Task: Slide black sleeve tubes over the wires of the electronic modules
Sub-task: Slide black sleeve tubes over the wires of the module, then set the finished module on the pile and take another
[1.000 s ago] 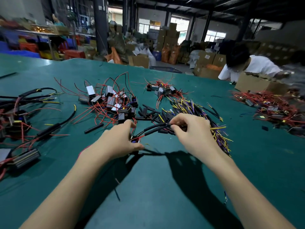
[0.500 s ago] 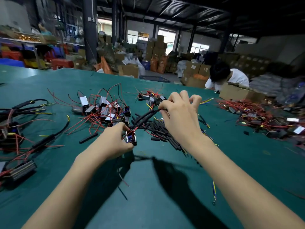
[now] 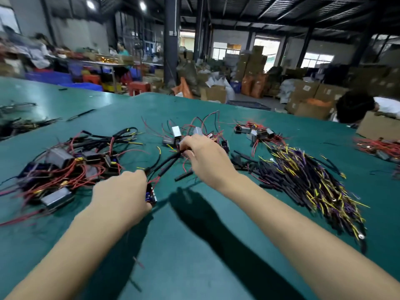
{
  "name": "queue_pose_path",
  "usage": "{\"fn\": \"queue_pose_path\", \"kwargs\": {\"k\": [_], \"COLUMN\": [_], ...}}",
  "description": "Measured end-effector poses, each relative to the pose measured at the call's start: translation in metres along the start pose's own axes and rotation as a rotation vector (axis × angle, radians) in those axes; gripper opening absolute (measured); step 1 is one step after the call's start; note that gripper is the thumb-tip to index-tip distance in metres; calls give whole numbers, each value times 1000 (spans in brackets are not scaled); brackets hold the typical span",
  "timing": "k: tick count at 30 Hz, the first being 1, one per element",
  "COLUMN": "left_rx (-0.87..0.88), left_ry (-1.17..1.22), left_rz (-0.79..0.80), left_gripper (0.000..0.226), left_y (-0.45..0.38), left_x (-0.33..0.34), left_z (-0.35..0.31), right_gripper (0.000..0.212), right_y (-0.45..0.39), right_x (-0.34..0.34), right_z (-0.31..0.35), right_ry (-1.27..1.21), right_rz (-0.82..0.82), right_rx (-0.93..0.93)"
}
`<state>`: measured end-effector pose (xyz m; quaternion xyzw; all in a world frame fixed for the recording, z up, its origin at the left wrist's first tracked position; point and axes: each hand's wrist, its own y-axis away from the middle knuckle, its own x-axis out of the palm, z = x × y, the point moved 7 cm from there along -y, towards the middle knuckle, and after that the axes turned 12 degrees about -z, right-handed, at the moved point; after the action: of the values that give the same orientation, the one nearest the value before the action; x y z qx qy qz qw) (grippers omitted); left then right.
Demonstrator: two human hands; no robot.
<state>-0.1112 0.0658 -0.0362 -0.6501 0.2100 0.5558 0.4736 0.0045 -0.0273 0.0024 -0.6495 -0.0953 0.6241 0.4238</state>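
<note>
The left hand (image 3: 121,195) grips a small module (image 3: 151,194) to anchor it, while the right hand (image 3: 205,156), beyond the module, pinches the far end of its black sleeve tubes (image 3: 167,162), seemingly drawing them along the taut wires.

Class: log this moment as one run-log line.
left hand: holds module | right hand: pinches black sleeve tubes | stage: sleeving wires | surface: green table

No legible text: labels on the distant cardboard boxes (image 3: 306,92) too blurred.
</note>
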Motion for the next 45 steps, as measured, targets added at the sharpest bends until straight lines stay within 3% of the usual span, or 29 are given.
{"fn": "queue_pose_path", "kwargs": {"k": [5, 9, 13, 16, 20, 29, 34, 37, 41, 45], "left_rx": [-7, -20, 59, 80, 139, 275, 322, 247, 186, 284], "left_ry": [-179, -250, -289, -331, -391, -736, -876, -806, -594, -486], "left_rz": [43, -54, -117, -108, -102, 28, 123, 153, 74, 29], "left_gripper": [43, 55, 39, 36, 42, 38, 39, 37, 33, 35], "left_y": [-5, -5, 1, 1, 4, -5, -7, -15, -33, -38], "left_x": [7, 5, 11, 17, 22, 34, 39, 35, 20, 18], "left_z": [16, 4, -22, -27, -35, -50, -50, -46, -60, -104], "right_gripper": [23, 40, 52, 41, 37, 34, 37, 36, 35, 31], "right_y": [-28, -33, -19, -10, -2, 25, 42, 48, 55, 62], "right_x": [39, 74, 97, 105, 100, 49, 33, 22, 13, 6], "right_z": [25, 16, 3, -5, -15, -35, -52, -61, -71, -86], "right_ry": [65, 186, 276, 365, 465, 290, 149, 51, -65, -570], "right_rz": [138, 363, 505, 499, 363, 69, 29, 1, 0, 45], "right_rx": [-195, -274, -323, -359, -385, -264, -15, 81, 183, 537]}}
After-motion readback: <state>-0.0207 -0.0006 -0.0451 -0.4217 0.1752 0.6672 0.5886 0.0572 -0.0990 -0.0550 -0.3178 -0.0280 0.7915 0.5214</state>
